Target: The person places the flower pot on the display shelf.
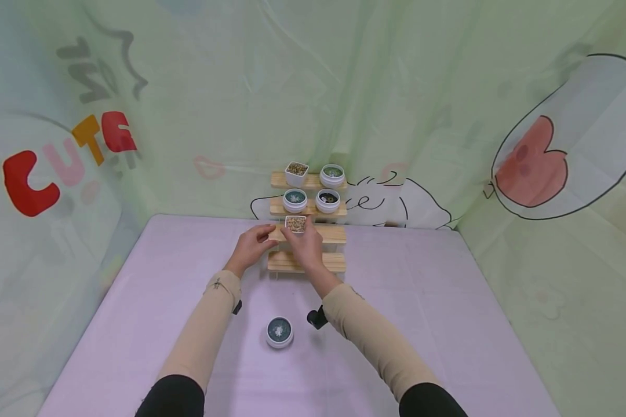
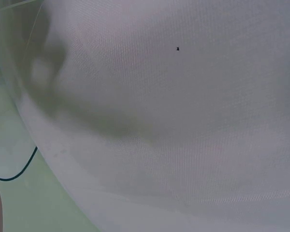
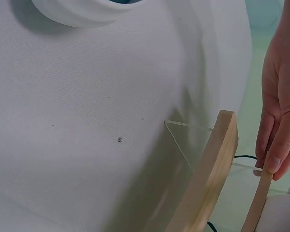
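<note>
A tiered wooden display stand with clear supports stands at the back of the table. My right hand (image 1: 308,248) holds a small square white pot (image 1: 295,224) of brown granules on the left part of its second shelf from the front (image 1: 334,234). My left hand (image 1: 251,246) is at that shelf's left end; in the right wrist view its thumb and fingers (image 3: 283,137) pinch the plank's end (image 3: 264,186). The left wrist view shows mostly tablecloth, with only a sliver of skin at its left edge.
Behind are another square pot (image 1: 296,171) and round white pots with dark or green tops (image 1: 332,175). The front shelf (image 1: 284,262) bears nothing visible. A round white pot (image 1: 279,332) stands on the white tablecloth (image 1: 422,324) between the forearms. Printed curtains enclose the table.
</note>
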`<move>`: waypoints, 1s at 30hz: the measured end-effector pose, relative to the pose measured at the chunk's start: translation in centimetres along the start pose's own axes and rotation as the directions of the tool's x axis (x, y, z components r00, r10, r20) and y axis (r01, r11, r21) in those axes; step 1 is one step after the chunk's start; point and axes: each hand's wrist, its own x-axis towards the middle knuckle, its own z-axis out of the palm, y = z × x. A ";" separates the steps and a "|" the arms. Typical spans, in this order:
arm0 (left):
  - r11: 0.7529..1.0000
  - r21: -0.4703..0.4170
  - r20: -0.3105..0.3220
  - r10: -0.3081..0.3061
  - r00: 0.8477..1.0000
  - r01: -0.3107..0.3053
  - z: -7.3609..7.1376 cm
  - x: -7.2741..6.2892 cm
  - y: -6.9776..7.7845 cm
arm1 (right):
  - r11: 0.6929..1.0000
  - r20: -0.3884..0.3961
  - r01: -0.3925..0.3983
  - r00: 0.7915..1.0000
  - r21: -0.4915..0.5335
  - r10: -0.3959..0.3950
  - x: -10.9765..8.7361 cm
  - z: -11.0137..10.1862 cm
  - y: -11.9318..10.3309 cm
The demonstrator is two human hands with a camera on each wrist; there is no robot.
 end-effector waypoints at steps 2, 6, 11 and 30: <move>1.000 -0.001 0.001 -0.012 1.000 0.012 0.0 0.1 -0.1 | 1.000 -0.009 0.006 1.000 -0.010 -0.006 0.0 0.0 -0.1; 1.000 0.004 0.004 -0.027 1.000 0.027 0.0 0.2 -0.1 | 1.000 -0.012 0.001 1.000 -0.017 -0.001 0.0 0.0 -0.2; 0.999 0.005 0.007 -0.033 0.999 0.033 0.0 0.3 -0.1 | 1.000 -0.014 -0.006 1.000 0.012 0.006 -0.1 -0.1 -0.1; 1.000 0.002 0.002 -0.024 1.000 0.024 -0.1 0.0 0.2 | 1.000 0.024 0.024 0.999 -0.011 -0.024 -3.1 -1.8 1.9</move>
